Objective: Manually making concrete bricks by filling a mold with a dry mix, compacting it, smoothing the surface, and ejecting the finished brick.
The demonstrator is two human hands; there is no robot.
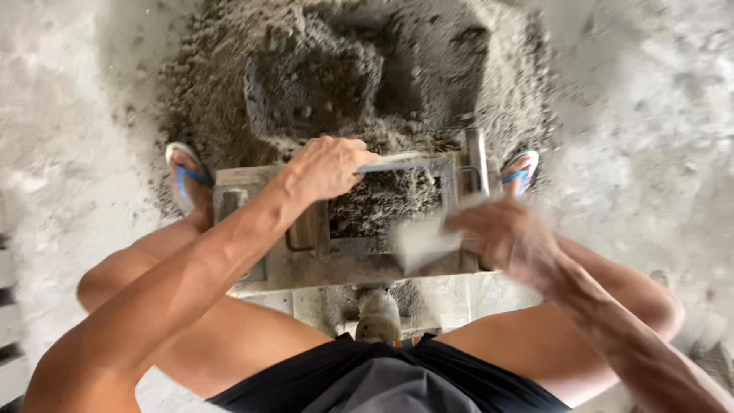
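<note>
Left hand (330, 167) grips the metal mould frame (397, 203) at its far rim, steadying it; right hand (497, 237), blurred, holds a flat scraper (424, 243) over the grey mix (382, 200); grip cannot be told.

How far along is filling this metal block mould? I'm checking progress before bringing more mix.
Done: the rectangular metal mould already holds grey sandy mix. In hand: left hand grips its top edge; blurred right hand moves a pale flat tool. Left: levelling; the loose grey heap remains.

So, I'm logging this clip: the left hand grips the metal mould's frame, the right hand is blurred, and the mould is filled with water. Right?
Not water: the head view shows the mould filled with damp grey sand mix. The left hand grips its frame, and the right hand is blurred.
</note>
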